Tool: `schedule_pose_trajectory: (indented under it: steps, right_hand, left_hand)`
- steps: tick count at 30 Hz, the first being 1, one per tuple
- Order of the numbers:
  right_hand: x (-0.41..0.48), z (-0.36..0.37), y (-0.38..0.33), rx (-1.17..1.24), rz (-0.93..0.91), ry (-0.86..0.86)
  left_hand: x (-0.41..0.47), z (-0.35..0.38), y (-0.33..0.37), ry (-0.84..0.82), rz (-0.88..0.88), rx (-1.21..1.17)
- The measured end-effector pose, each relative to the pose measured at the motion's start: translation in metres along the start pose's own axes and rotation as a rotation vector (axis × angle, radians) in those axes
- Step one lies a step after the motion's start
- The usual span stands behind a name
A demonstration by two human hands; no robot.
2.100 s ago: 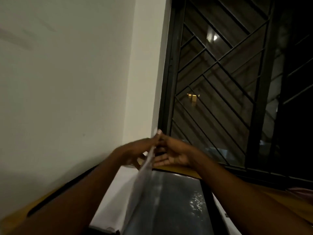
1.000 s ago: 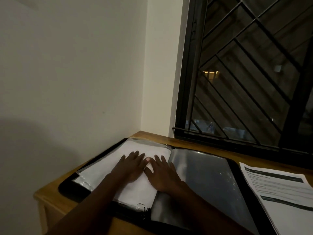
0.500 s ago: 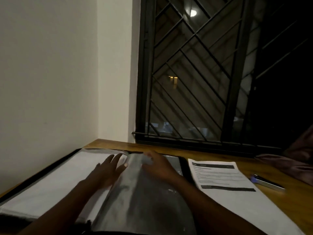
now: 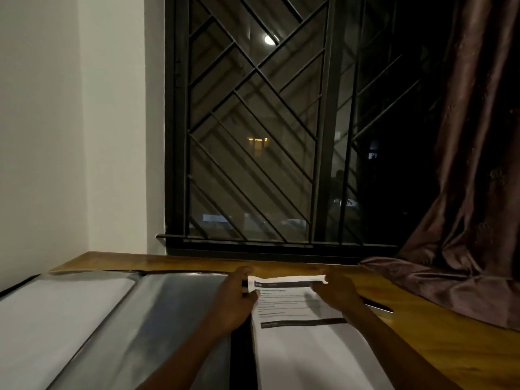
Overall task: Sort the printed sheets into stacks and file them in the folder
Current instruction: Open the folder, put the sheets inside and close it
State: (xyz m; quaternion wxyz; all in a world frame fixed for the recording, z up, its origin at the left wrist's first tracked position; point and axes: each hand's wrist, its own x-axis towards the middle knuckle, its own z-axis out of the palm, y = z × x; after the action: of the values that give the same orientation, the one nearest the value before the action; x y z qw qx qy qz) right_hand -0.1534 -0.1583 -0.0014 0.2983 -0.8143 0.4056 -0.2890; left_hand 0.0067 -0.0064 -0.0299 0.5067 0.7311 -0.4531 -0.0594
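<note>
We are observing the left hand point(image 4: 235, 301) and right hand point(image 4: 336, 292) pinching the printed sheet point(image 4: 304, 333) at its curling far corners. It is showing black heading bars beside the open folder point(image 4: 157, 313).

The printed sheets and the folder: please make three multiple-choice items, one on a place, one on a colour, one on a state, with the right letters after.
1. Where does the printed sheets stack lie?
A. right of the open folder
B. inside the folder's left pocket
C. on the window sill

2. What colour is the curtain?
A. white
B. dark brown
C. bright green

3. What is the state of the top sheet's far edge?
A. flat and untouched
B. torn off
C. lifted by both hands

Answers: 1 A, the stack rests on the wooden table beside the folder's right edge. 2 B, it hangs dark brown at the right. 3 C, the left hand and right hand pinch the curled edge.
</note>
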Motion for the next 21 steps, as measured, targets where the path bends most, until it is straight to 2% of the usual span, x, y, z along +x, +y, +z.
schedule_pose_trajectory:
  steps: [5, 12, 15, 21]
  right_hand:
    - [0.019, -0.008, 0.025, -0.164, 0.070, -0.048]
    - [0.055, -0.007, 0.031, -0.201, 0.131, -0.169]
    - [0.064, -0.004, 0.031, -0.124, 0.160, -0.167]
    - [0.061, -0.014, 0.028, 0.154, 0.340, -0.134]
  left_hand:
    - [0.011, 0.031, -0.007, 0.096, -0.047, -0.048]
    - [0.009, 0.046, -0.022, 0.049, -0.004, 0.064]
    - [0.011, 0.044, -0.023, -0.007, 0.000, 0.137]
    - [0.013, 0.045, -0.022, -0.068, 0.044, 0.230]
